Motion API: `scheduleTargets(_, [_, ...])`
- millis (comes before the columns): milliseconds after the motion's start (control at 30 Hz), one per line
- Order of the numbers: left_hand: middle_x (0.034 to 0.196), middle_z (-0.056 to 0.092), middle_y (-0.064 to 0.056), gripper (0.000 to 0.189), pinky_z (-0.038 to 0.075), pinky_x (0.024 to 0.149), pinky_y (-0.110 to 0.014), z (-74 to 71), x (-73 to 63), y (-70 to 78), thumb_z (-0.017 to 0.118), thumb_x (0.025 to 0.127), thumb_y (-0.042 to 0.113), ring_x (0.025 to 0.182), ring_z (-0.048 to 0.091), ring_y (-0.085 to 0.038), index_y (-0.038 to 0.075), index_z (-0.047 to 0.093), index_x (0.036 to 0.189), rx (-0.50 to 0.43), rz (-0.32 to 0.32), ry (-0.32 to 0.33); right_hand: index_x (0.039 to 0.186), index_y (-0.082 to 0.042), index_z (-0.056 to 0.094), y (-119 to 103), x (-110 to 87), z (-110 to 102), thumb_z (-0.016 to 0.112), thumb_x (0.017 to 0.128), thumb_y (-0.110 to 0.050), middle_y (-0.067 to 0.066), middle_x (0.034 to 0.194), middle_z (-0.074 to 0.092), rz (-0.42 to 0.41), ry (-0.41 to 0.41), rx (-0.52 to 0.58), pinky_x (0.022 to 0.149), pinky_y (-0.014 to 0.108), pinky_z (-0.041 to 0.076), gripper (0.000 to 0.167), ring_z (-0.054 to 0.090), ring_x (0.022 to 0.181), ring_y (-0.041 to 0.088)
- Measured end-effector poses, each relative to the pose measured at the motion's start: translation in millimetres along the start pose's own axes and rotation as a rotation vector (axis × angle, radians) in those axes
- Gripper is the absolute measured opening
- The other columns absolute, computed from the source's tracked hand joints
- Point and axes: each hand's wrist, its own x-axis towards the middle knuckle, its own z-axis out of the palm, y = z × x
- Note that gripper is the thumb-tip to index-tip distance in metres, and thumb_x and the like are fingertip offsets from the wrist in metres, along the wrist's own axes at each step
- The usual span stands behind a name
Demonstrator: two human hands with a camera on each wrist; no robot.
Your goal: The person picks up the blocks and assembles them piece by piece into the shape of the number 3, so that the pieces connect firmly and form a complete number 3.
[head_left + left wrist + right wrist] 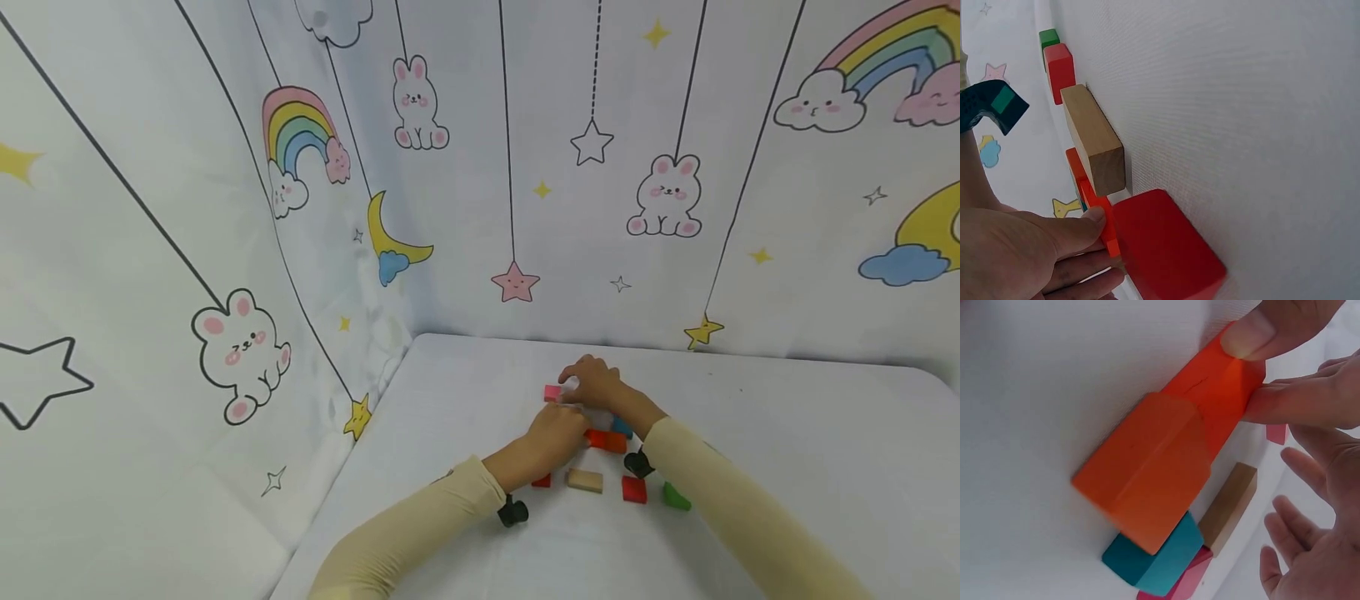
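My left hand (557,435) pinches the end of a bright red-orange block (1222,394) between thumb and finger, low over the table. A second orange block (1144,469) with sloped edges adjoins it, and a blue block (1160,556) is beside that. Farther back, my right hand (596,385) reaches over the table with its fingers spread apart. In the right wrist view, nothing shows in the grasp of this hand (1329,519). A small pink block (552,392) sits by its fingertips. The left hand (1022,250) also shows beside a red block (1166,244).
Nearer me, a wooden block (585,481), another red block (634,489) and a green block (677,497) form a row. Beyond the blue one lie a wooden block (1229,506) and a pinkish-red block (1191,575). Printed curtains (465,200) stand behind the white table (787,467).
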Motion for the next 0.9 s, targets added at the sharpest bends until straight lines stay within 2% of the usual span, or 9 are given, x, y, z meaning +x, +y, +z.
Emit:
scheduleTargets(133, [0.097, 0.079, 0.008, 0.021, 0.056, 0.084, -0.024, -0.7, 0.2, 0.0, 0.079, 0.096, 0.04, 0.092, 0.073, -0.008, 0.022, 0.082, 0.105, 0.026, 0.005, -0.006, 0.123, -0.012, 0.076, -4, 1.2, 0, 0.081, 0.093, -0.031, 0.026, 0.137, 0.06, -0.003, 0.008, -0.014, 0.099, 0.072, 0.042, 0.036, 0.054, 0.127, 0.048])
scheduleTargets(367, [0.101, 0.079, 0.008, 0.021, 0.054, 0.105, -0.034, -0.6, 1.2, 0.3, 0.079, 0.096, 0.038, 0.099, 0.073, -0.008, 0.021, 0.081, 0.108, 0.028, 0.008, -0.023, 0.117, -0.013, 0.077, -10, 2.3, -1, 0.082, 0.093, -0.031, 0.025, 0.131, 0.061, -0.011, -0.002, -0.056, 0.097, 0.07, 0.045, 0.03, 0.056, 0.121, 0.046])
scheduleTargets(533, [0.097, 0.078, 0.01, 0.02, 0.053, 0.103, -0.031, 0.2, 1.7, 1.3, 0.078, 0.096, 0.041, 0.098, 0.071, -0.005, 0.023, 0.081, 0.105, 0.079, 0.019, -0.02, 0.116, -0.013, 0.078, -15, 0.2, -3, 0.082, 0.093, -0.029, 0.022, 0.128, 0.062, 0.0, -0.007, -0.069, 0.098, 0.066, 0.046, 0.029, 0.056, 0.119, 0.043])
scheduleTargets(700, [0.096, 0.077, 0.012, 0.019, 0.052, 0.097, -0.024, 0.7, 2.4, 1.4, 0.078, 0.096, 0.041, 0.097, 0.07, -0.004, 0.024, 0.081, 0.104, 0.085, 0.021, -0.018, 0.115, -0.012, 0.078, -19, -2.8, -5, 0.081, 0.093, -0.026, 0.022, 0.127, 0.062, 0.006, -0.013, -0.079, 0.098, 0.066, 0.045, 0.027, 0.055, 0.118, 0.043])
scheduleTargets(900, [0.094, 0.077, 0.011, 0.018, 0.053, 0.095, -0.024, 0.6, 1.6, 1.2, 0.078, 0.097, 0.04, 0.096, 0.07, -0.005, 0.023, 0.081, 0.103, 0.088, 0.023, -0.011, 0.115, -0.012, 0.078, -21, -4.2, -5, 0.081, 0.094, -0.026, 0.023, 0.13, 0.061, 0.007, -0.008, -0.09, 0.1, 0.067, 0.044, 0.026, 0.054, 0.12, 0.044])
